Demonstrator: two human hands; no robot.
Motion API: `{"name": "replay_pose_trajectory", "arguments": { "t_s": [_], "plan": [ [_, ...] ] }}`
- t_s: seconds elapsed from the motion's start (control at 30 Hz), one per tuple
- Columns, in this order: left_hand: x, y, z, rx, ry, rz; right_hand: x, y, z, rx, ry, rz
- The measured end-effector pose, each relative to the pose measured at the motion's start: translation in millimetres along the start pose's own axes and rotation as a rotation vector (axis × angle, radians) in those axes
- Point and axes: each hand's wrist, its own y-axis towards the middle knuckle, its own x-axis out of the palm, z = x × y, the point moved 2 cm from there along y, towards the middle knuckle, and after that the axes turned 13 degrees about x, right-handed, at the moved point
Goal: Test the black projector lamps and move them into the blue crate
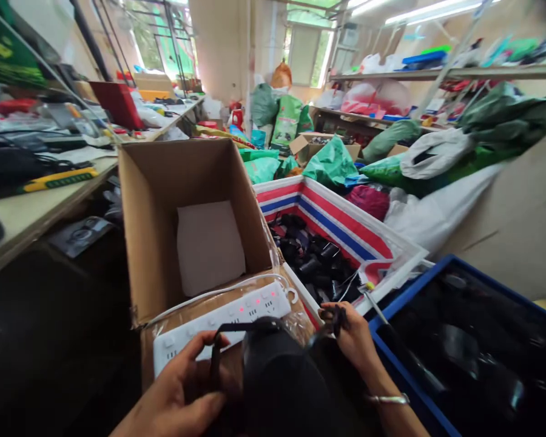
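Observation:
My left hand point(182, 388) is curled round the left side of a black rounded device point(282, 379) and pinches its black strap point(222, 343). My right hand point(352, 337) is closed on a bunch of the black strap or cord at the device's right. Just beyond the device lies a white power strip point(227, 315) with red lights, resting on the front flap of an open cardboard box point(155, 200). A white sheet point(209, 246) lies at the box's bottom.
A red, white and blue striped bag point(341, 221) full of black items stands to the right of the box. A blue crate point(441, 285) with dark items sits at the right. A cluttered workbench point(31, 206) runs along the left. Green bags and shelves fill the back.

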Motion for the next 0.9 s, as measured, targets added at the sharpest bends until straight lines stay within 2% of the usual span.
{"name": "replay_pose_trajectory", "arguments": {
  "t_s": [0.13, 0.23, 0.33, 0.47, 0.77, 0.9],
  "plan": [
    [-14.7, 0, 8, 0.17, 0.06, 0.199, 21, -1, -23, 0.045, 0.157, -0.138],
    [-25.1, -2, 6, 0.321, 0.14, 0.255, 43, -3, -34, 0.05, 0.245, -0.202],
    [-36.1, -6, -4, 0.356, 0.113, 0.307, 63, -1, -31, 0.059, 0.259, -0.229],
    [-50.7, -8, -18, 0.338, 0.097, 0.364, 80, 3, -24, 0.046, 0.223, -0.167],
    [-56.9, 5, -28, 0.42, 0.01, 0.362, 92, 8, -37, -0.066, -0.086, -0.088],
    [-51.0, 17, -33, 0.424, -0.069, 0.272, 99, 5, -28, -0.141, -0.137, -0.039]
  ]
}}
